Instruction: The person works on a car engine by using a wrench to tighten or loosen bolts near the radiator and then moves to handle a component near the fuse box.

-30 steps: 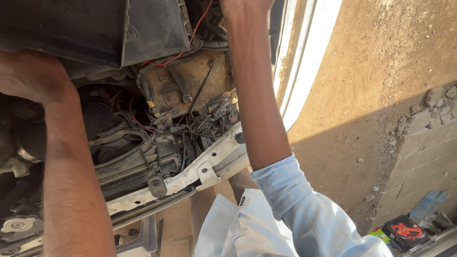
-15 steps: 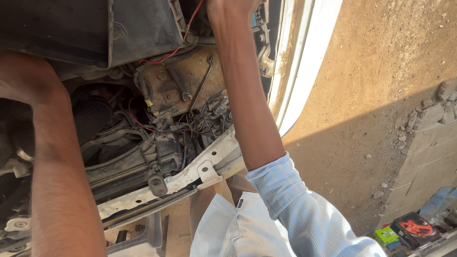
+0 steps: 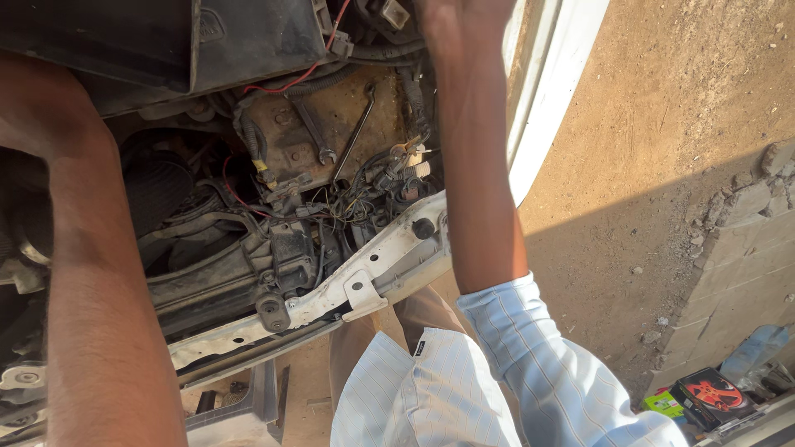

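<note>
Your left hand point(image 3: 33, 108) sits at the far left edge of the engine bay, the wrist bent back over dark parts beside the black fan housing point(image 3: 161, 194); the fingers run out of view there, so you cannot tell whether they are spread or gripping anything. Just right of that arm, the black box point(image 3: 149, 41) fills the upper left of the bay, and below it the dusty tan tray point(image 3: 331, 124) lies bare, with two wrenches point(image 3: 352, 136) resting loose on it and a red wire point(image 3: 290, 83) looping across its top edge. That bare tray, with the loose cable ends point(image 3: 397, 170) bunched at its right side, suggests the removal part of the job is done and refitting or reconnection is left. Along the front edge runs the white crossbar point(image 3: 364, 277), bolts and a black rubber stop on it. Your right hand point(image 3: 464, 21) reaches to the top edge of the bay near the white body panel point(image 3: 546, 99); its fingers are cut off by the frame, so its grip cannot be told. To the far right, small boxes point(image 3: 704, 401) lie on the dirt ground by the block wall.
</note>
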